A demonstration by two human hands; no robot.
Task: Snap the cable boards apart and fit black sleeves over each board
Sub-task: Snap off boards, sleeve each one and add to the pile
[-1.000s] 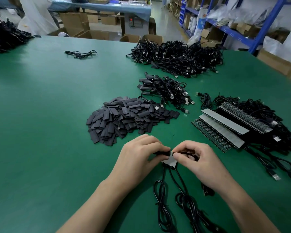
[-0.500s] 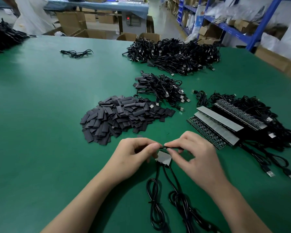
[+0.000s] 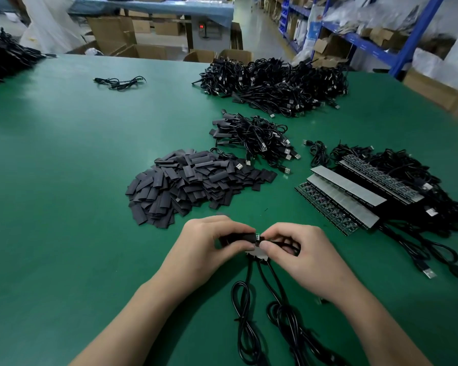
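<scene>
Left hand (image 3: 209, 243) grips black sleeve (image 3: 242, 237), right hand (image 3: 302, 250) board (image 3: 259, 237), above green table (image 3: 64, 180).

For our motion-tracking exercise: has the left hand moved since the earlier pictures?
No: the left hand stays at the near right corner of the sleeve pile.
</scene>
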